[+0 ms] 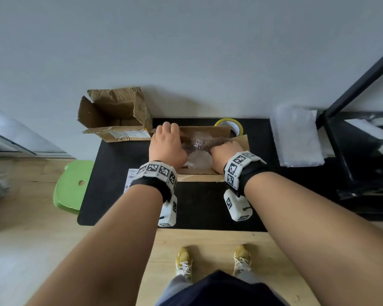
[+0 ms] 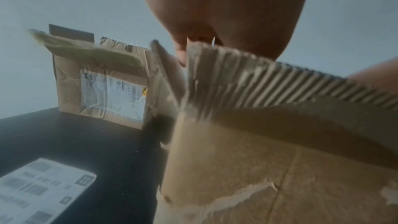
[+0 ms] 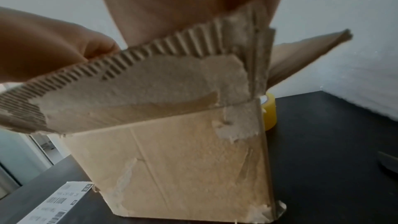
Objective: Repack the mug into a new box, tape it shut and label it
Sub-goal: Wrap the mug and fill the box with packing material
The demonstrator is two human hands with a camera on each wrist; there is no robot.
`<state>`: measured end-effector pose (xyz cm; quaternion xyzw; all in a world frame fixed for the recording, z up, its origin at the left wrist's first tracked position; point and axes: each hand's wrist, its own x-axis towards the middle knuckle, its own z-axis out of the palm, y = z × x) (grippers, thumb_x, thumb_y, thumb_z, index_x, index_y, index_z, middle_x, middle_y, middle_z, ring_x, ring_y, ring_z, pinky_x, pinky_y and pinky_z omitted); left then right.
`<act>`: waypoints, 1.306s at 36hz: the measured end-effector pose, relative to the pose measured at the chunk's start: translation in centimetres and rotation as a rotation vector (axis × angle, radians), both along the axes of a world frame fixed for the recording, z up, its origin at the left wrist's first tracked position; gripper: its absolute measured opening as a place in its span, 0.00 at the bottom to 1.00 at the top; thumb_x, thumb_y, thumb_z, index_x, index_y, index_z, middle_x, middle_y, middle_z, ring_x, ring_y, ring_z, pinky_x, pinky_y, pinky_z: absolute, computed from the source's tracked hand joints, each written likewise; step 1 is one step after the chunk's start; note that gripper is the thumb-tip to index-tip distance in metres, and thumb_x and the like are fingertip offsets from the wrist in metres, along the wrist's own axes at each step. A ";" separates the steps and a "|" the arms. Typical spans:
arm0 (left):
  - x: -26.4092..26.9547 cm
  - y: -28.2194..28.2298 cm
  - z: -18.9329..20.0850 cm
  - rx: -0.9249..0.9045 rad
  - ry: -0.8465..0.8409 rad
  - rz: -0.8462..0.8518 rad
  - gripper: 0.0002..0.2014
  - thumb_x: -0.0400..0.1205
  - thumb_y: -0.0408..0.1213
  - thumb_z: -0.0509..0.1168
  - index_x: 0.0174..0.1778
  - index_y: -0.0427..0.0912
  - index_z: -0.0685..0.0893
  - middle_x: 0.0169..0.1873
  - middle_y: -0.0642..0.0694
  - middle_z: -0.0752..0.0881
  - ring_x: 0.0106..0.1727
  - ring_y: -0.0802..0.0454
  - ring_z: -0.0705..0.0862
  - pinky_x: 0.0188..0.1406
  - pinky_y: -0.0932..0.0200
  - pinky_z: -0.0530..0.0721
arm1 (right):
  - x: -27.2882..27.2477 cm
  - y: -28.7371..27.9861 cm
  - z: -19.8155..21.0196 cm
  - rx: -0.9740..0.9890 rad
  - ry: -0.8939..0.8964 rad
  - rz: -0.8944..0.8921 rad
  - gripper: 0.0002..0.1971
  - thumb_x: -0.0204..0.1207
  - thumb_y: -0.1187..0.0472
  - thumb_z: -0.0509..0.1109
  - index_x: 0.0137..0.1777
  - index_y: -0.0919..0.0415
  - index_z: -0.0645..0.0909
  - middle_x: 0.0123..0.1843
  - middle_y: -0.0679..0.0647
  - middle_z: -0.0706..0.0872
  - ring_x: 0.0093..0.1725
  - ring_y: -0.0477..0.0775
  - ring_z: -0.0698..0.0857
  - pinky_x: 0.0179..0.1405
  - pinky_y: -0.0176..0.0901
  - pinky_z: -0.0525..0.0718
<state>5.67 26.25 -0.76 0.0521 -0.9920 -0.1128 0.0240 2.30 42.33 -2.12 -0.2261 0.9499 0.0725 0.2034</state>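
A black counter runs along a pale wall, carrying, toward its back edge, the new box with the bubble-wrapped mug inside and the old opened box at the back left corner. The left hand curls over the box's left rim; the right hand reaches inside, its grip hidden. Packing seems under way; next, fold the flaps, then fetch the tape roll behind and the label beside.

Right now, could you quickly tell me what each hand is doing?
Left hand: fingers curled over the left edge of the box.
Right hand: reaching into the box; grip cannot be told.
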 end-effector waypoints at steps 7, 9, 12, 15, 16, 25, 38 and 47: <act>-0.3 0.4 -0.4 -0.086 -0.339 -0.148 0.12 0.77 0.39 0.67 0.56 0.43 0.85 0.56 0.43 0.83 0.58 0.43 0.82 0.56 0.49 0.83 | -0.8 -0.8 1.0 -0.091 -0.066 -0.128 0.08 0.81 0.63 0.61 0.46 0.60 0.82 0.42 0.54 0.83 0.46 0.58 0.84 0.44 0.48 0.81; -0.5 0.7 -0.7 -0.092 -0.378 -0.150 0.14 0.76 0.38 0.68 0.57 0.44 0.86 0.57 0.43 0.83 0.58 0.43 0.83 0.56 0.49 0.84 | -1.1 -1.0 1.5 -0.176 -0.060 -0.121 0.10 0.81 0.64 0.60 0.52 0.58 0.83 0.46 0.54 0.85 0.44 0.57 0.83 0.41 0.47 0.80; -0.7 1.1 -1.1 -0.084 -0.394 -0.153 0.17 0.75 0.37 0.69 0.61 0.45 0.83 0.59 0.43 0.82 0.60 0.43 0.82 0.57 0.49 0.84 | -0.9 -1.0 1.8 -0.297 0.047 -0.052 0.11 0.81 0.62 0.60 0.51 0.54 0.84 0.48 0.52 0.84 0.47 0.56 0.83 0.37 0.45 0.76; -0.9 1.6 -1.7 -0.051 -0.409 -0.145 0.23 0.74 0.37 0.71 0.66 0.45 0.79 0.61 0.43 0.79 0.62 0.43 0.80 0.59 0.49 0.83 | -0.8 -1.0 1.3 -0.338 0.031 -0.020 0.09 0.81 0.61 0.62 0.55 0.54 0.84 0.53 0.53 0.83 0.50 0.57 0.84 0.41 0.47 0.81; -1.0 1.7 -1.9 -0.041 -0.418 -0.143 0.23 0.75 0.37 0.70 0.67 0.45 0.78 0.62 0.43 0.79 0.62 0.43 0.80 0.58 0.49 0.83 | -0.8 -1.0 0.9 -0.313 -0.011 -0.021 0.10 0.81 0.61 0.64 0.59 0.55 0.82 0.55 0.54 0.83 0.52 0.58 0.84 0.45 0.49 0.83; -1.6 1.7 -2.6 -0.021 -0.524 -0.148 0.25 0.76 0.36 0.66 0.71 0.45 0.73 0.59 0.44 0.83 0.60 0.43 0.82 0.56 0.49 0.83 | -1.6 -1.1 -2.1 -0.105 -0.212 -0.091 0.10 0.82 0.60 0.62 0.53 0.60 0.84 0.49 0.57 0.87 0.45 0.58 0.86 0.48 0.50 0.85; -1.1 1.8 -2.3 0.022 -0.444 -0.116 0.23 0.79 0.36 0.61 0.72 0.44 0.72 0.64 0.42 0.80 0.62 0.43 0.81 0.58 0.48 0.83 | -1.5 -1.2 -1.2 -0.027 -0.224 -0.074 0.09 0.82 0.63 0.64 0.56 0.63 0.84 0.51 0.58 0.86 0.49 0.59 0.86 0.46 0.48 0.82; 0.9 0.9 0.2 0.084 -0.115 -0.078 0.22 0.79 0.37 0.62 0.70 0.44 0.75 0.68 0.46 0.77 0.67 0.45 0.76 0.60 0.50 0.78 | -0.2 -0.1 2.8 -0.117 -0.014 -0.075 0.11 0.80 0.54 0.67 0.56 0.59 0.83 0.52 0.55 0.83 0.51 0.58 0.84 0.53 0.54 0.83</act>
